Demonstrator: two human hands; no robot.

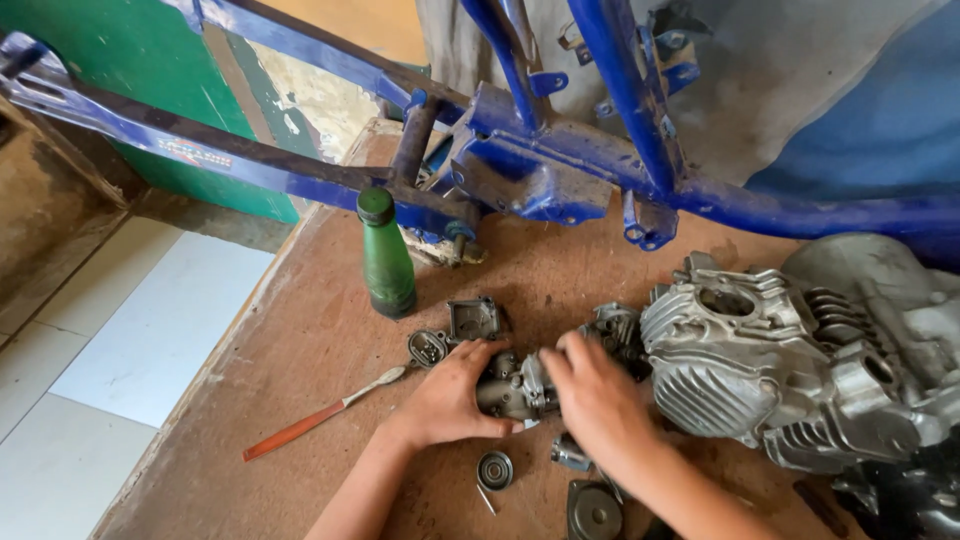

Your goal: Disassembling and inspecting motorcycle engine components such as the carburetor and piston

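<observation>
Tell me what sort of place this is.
Probably a small motorcycle repair workshop. A stripped blue frame stands on a worn wooden board, a finned grey engine lies beside it, and the left hand and right hand grip a carburettor among loose parts.

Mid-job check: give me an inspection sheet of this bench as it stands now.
Surface: brown board, dusty and stained.
Job's things: small metal carburettor, held between both hands.
Clutter: green bottle upright; orange-handled brush lying flat; small square cover; round cap; grey engine at right.
Grippers: left hand and right hand both grip the carburettor.
Cables: nothing seen.
Surroundings: blue frame across the back; white floor tiles; green panel.
</observation>
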